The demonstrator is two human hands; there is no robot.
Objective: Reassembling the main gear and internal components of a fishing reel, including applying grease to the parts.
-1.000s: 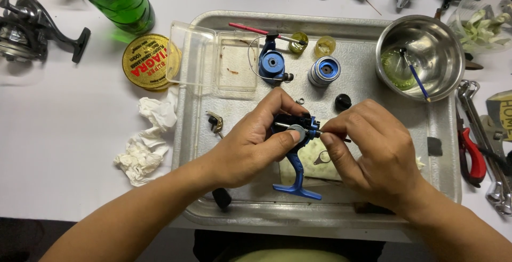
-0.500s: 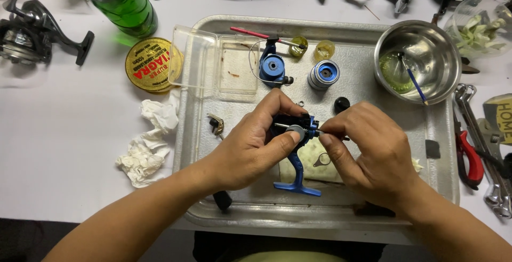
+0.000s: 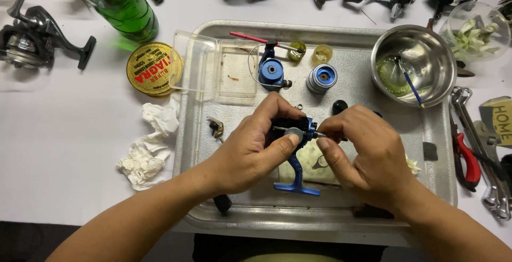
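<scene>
A blue fishing reel body [image 3: 296, 172] stands over the metal tray [image 3: 437, 182], its foot pointing toward me. My left hand [image 3: 250, 150] grips the reel's upper part, thumb pressed on a grey round piece. With thumb and forefinger, my right hand [image 3: 368, 158] pinches the thin shaft sticking out of the reel's right side. Beyond the hands lie a blue rotor with wire bail [image 3: 271, 73] and a blue-and-silver spool [image 3: 321, 77]. A black knob [image 3: 340, 106] rests just beyond my right fingers.
A steel bowl [image 3: 413, 65] with greenish liquid and a brush sits at the tray's far right. A clear plastic box [image 3: 216, 70], a yellow line spool [image 3: 151, 69], a green bottle [image 3: 125, 6], crumpled tissue [image 3: 146, 144], another reel [image 3: 32, 35] and pliers [image 3: 466, 160] surround the tray.
Both hands have stayed on the reel with only slight finger shifts at the shaft. The view has drifted a little.
</scene>
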